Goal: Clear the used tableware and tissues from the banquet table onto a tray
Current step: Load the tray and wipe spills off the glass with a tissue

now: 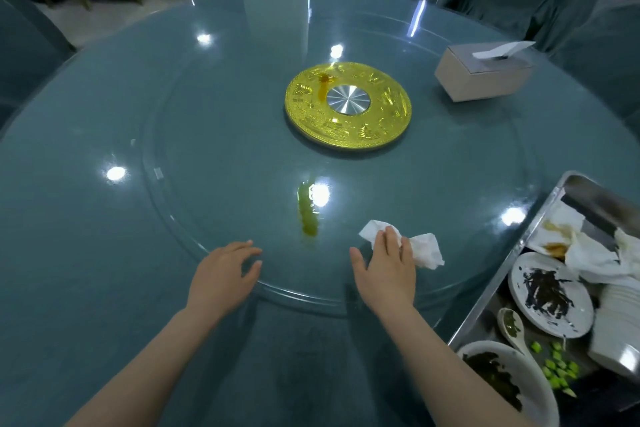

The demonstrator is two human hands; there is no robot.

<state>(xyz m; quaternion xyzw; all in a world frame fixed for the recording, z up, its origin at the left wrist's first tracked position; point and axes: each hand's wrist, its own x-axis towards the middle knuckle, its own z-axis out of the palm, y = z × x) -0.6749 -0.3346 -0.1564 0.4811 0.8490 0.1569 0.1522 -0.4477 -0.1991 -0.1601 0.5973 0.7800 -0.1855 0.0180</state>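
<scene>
While the crumpled tissue lies on the glass counter just right of a green smear, the right hand presses it with straight, loosely spread fingers. The left hand rests nearby, fingers spread, touching nothing else. The tray of dirty plates sits at the right edge.

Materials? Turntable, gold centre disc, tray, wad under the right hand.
Turntable: clear glass, glossy; it mirrors lamps and the teal tablecloth shows through.
Centre disc: gold-toned embossed metal, possibly plated, with a brushed silver hub.
Tray: likely stainless steel, dull grey sheen.
Wad under the right hand: white tissue paper, crumpled, matte.
</scene>
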